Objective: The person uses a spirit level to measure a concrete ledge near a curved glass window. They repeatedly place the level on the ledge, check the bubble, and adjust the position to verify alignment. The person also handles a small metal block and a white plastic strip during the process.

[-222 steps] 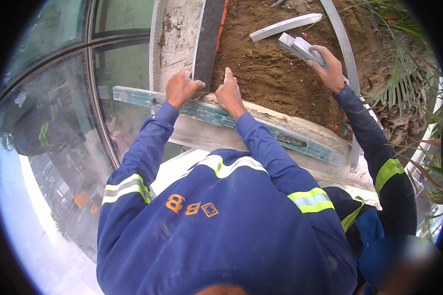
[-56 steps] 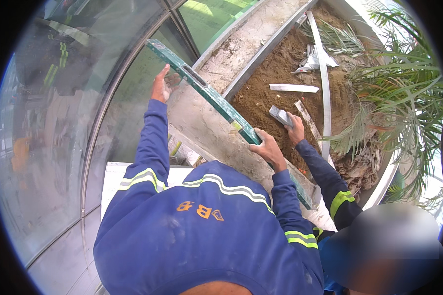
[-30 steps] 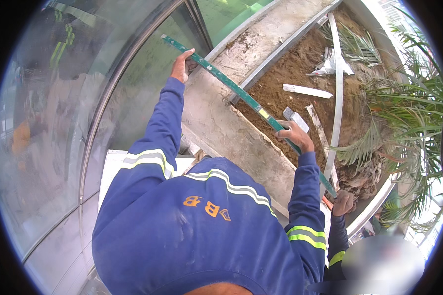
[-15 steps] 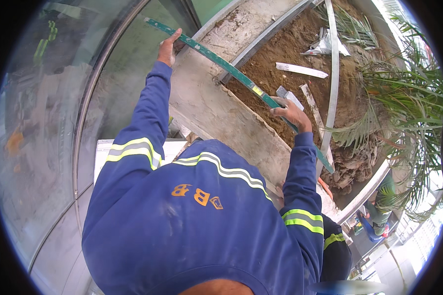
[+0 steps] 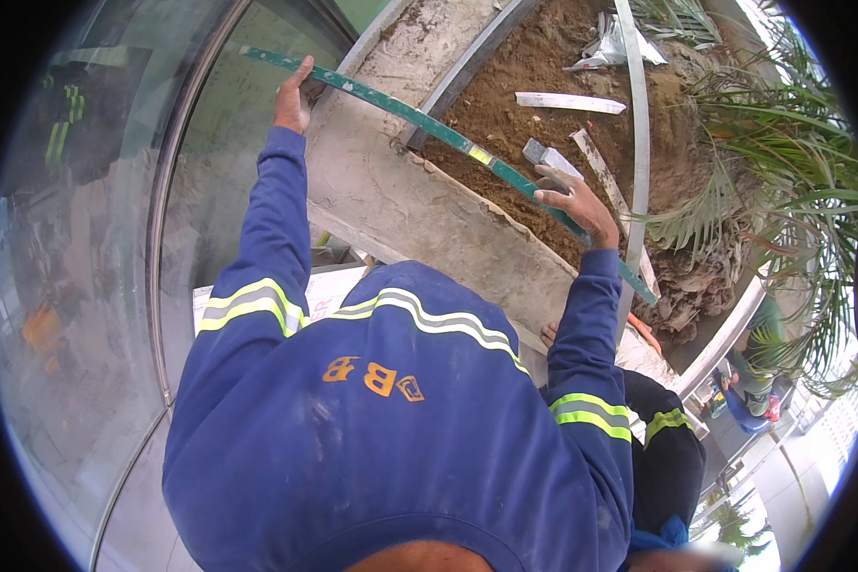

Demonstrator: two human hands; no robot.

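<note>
A long green spirit level [image 5: 405,112] with a yellow patch at its middle lies slantwise across a plastered concrete ledge [image 5: 381,191]. Near its far left end my left hand [image 5: 293,100] grips it, thumb along the top edge. My right hand [image 5: 582,205] is on the right part of the level, fingers and thumb bent about its edge. Part of the bar passes behind that hand, and its green tip shows beyond the wrist. Both arms reach forward in blue sleeves with reflective bands.
Beyond the ledge is a soil bed [image 5: 505,67] with white strips, a small grey-white block [image 5: 553,157], a metal bar [image 5: 636,114] and palm fronds [image 5: 782,143]. Glass panels [image 5: 86,238] rise at left. A co-worker in dark clothes [image 5: 663,448] crouches close by my right arm.
The level has turned slightly: its left end came nearer, its right end moved farther away. Both hands moved with it. The co-worker at lower right shows more, with blue cloth now in view.
</note>
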